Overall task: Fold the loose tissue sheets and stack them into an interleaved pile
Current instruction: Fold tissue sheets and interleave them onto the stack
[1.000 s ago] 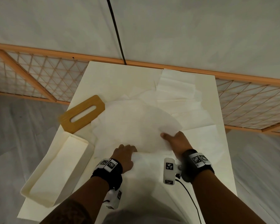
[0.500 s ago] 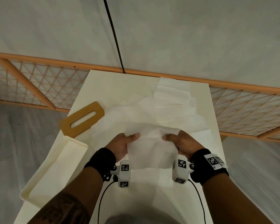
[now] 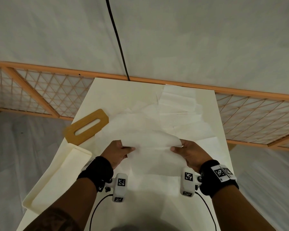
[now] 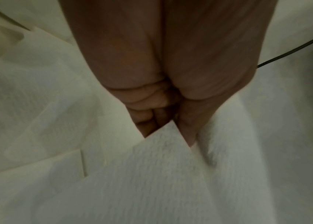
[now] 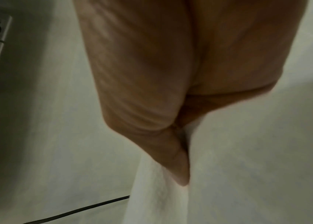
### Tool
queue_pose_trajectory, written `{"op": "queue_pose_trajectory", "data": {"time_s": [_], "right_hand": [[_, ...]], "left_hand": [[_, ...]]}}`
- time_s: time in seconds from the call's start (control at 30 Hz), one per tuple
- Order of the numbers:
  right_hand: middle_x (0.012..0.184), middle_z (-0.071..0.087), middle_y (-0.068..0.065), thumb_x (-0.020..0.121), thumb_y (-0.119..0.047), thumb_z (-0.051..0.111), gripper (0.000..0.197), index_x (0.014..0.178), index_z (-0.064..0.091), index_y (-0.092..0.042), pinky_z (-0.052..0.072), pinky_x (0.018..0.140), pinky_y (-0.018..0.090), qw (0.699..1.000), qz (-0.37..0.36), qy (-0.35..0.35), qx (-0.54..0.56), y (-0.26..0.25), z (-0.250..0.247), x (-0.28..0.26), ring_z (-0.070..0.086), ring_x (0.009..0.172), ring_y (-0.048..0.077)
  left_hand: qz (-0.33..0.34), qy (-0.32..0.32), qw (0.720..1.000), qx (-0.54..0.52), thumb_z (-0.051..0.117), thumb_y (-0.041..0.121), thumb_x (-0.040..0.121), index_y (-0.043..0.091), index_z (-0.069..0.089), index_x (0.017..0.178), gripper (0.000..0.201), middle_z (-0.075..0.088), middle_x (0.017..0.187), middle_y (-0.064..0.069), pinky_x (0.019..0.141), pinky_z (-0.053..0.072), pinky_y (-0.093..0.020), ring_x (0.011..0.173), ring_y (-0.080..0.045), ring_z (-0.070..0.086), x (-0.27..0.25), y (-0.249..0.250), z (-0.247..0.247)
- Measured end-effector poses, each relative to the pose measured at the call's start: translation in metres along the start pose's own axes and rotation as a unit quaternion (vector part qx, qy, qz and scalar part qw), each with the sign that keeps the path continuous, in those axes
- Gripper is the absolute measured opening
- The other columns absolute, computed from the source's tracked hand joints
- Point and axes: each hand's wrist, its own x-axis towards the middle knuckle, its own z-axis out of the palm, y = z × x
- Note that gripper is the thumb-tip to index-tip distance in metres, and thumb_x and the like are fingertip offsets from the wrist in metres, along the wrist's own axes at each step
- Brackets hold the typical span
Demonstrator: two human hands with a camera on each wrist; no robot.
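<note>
Left hand: we see it pinching the left edge of the tissue sheet, thumb on top.
Right hand: we see it pinching the sheet's right edge, thumb on top.
Tissue sheet: we note it held above the table, spanning both hands, its top curling over.
Loose tissues: we see them overlapping on the table's far half.
Wooden lid: at the left edge, just beyond the white tray.

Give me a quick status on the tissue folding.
Left hand and right hand pinch one tissue sheet, lifted mid-fold. Loose sheets wait beyond. Nothing blocking.
</note>
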Motion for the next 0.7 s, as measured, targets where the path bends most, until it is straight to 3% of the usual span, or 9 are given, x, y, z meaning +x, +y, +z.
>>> {"op": "queue_pose_trajectory", "data": {"time_s": [0.07, 0.13, 0.2, 0.27, 0.33, 0.4, 0.47, 0.6, 0.7], "right_hand": [[0.111, 0.073, 0.022, 0.093, 0.002, 0.062, 0.024, 0.115, 0.071, 0.000, 0.060, 0.085, 0.041, 1.000, -0.001, 0.005, -0.015, 0.000, -0.002, 0.000, 0.072, 0.100, 0.037], [0.107, 0.074, 0.021, 0.091, 0.007, 0.060, 0.021, 0.105, 0.075, 0.000, 0.060, 0.077, 0.037, 0.999, 0.005, 0.009, -0.036, 0.001, -0.005, 0.000, 0.073, 0.090, 0.034], [0.104, 0.075, 0.019, 0.090, 0.015, 0.048, 0.034, 0.091, 0.077, -0.004, 0.056, 0.073, 0.039, 0.998, 0.009, 0.016, -0.062, 0.003, -0.008, 0.002, 0.069, 0.083, 0.032], [0.103, 0.075, 0.017, 0.090, 0.018, 0.036, 0.049, 0.081, 0.077, -0.008, 0.054, 0.074, 0.040, 0.997, 0.012, 0.012, -0.074, 0.005, -0.009, 0.002, 0.068, 0.083, 0.034], [0.099, 0.075, 0.018, 0.092, 0.019, 0.035, 0.051, 0.078, 0.075, -0.009, 0.058, 0.072, 0.037, 0.998, 0.012, 0.006, -0.064, 0.006, -0.009, 0.000, 0.072, 0.084, 0.031], [0.098, 0.074, 0.019, 0.092, 0.021, 0.035, 0.051, 0.080, 0.074, -0.010, 0.059, 0.068, 0.034, 0.998, 0.005, 0.002, -0.057, 0.007, -0.008, 0.000, 0.072, 0.083, 0.030], [0.098, 0.073, 0.019, 0.089, 0.023, 0.032, 0.053, 0.086, 0.073, -0.011, 0.056, 0.068, 0.035, 0.999, -0.003, 0.006, -0.052, 0.009, -0.009, 0.000, 0.070, 0.082, 0.030], [0.101, 0.073, 0.018, 0.087, 0.022, 0.036, 0.050, 0.109, 0.067, -0.010, 0.047, 0.077, 0.041, 0.997, -0.016, 0.017, -0.077, 0.009, -0.009, 0.001, 0.066, 0.084, 0.030], [0.103, 0.073, 0.017, 0.090, 0.019, 0.038, 0.045, 0.111, 0.067, -0.009, 0.052, 0.077, 0.036, 0.997, -0.016, 0.031, -0.067, 0.010, -0.007, 0.001, 0.065, 0.079, 0.025]], "left_hand": [[0.009, -0.011, 1.000, 0.015, 0.066, -0.010, 0.086, 0.010, 0.080, 0.092, 0.025, 0.076, 0.105, -0.012, 0.079, 0.059, -0.029, 0.097, -0.023, 0.073, -0.002, 0.004, -0.003], [0.021, -0.039, 0.998, 0.038, 0.060, -0.021, 0.083, 0.010, 0.080, 0.078, 0.038, 0.076, 0.102, -0.012, 0.080, 0.060, -0.031, 0.095, -0.024, 0.073, -0.002, 0.005, -0.007], [0.023, -0.049, 0.997, 0.052, 0.055, -0.027, 0.081, 0.008, 0.079, 0.073, 0.043, 0.076, 0.098, -0.014, 0.078, 0.060, -0.032, 0.093, -0.028, 0.072, -0.002, 0.005, -0.011], [0.022, -0.047, 0.997, 0.050, 0.057, -0.025, 0.082, 0.007, 0.079, 0.077, 0.039, 0.075, 0.100, -0.016, 0.079, 0.060, -0.034, 0.096, -0.031, 0.070, -0.001, 0.005, -0.012], [0.022, -0.050, 0.998, 0.036, 0.058, -0.022, 0.084, 0.007, 0.078, 0.096, 0.037, 0.074, 0.111, -0.013, 0.081, 0.059, -0.034, 0.106, -0.028, 0.068, -0.001, 0.006, -0.012], [0.002, -0.063, 0.998, 0.008, 0.062, -0.019, 0.084, 0.013, 0.068, 0.121, 0.049, 0.071, 0.119, -0.009, 0.080, 0.058, -0.031, 0.111, -0.025, 0.067, 0.000, 0.005, -0.013], [-0.018, -0.055, 0.998, -0.004, 0.063, -0.017, 0.083, 0.012, 0.062, 0.129, 0.054, 0.071, 0.122, -0.009, 0.079, 0.059, -0.031, 0.112, -0.027, 0.067, 0.001, 0.004, -0.013], [-0.017, -0.016, 0.999, 0.040, 0.057, -0.013, 0.091, 0.001, 0.067, 0.116, 0.031, 0.072, 0.117, -0.012, 0.086, 0.058, -0.029, 0.110, -0.027, 0.067, 0.000, 0.001, -0.010], [-0.015, -0.011, 0.999, 0.048, 0.059, -0.005, 0.093, 0.003, 0.070, 0.106, 0.019, 0.073, 0.113, -0.017, 0.091, 0.055, -0.040, 0.102, -0.030, 0.068, -0.003, 0.002, -0.010]]}}
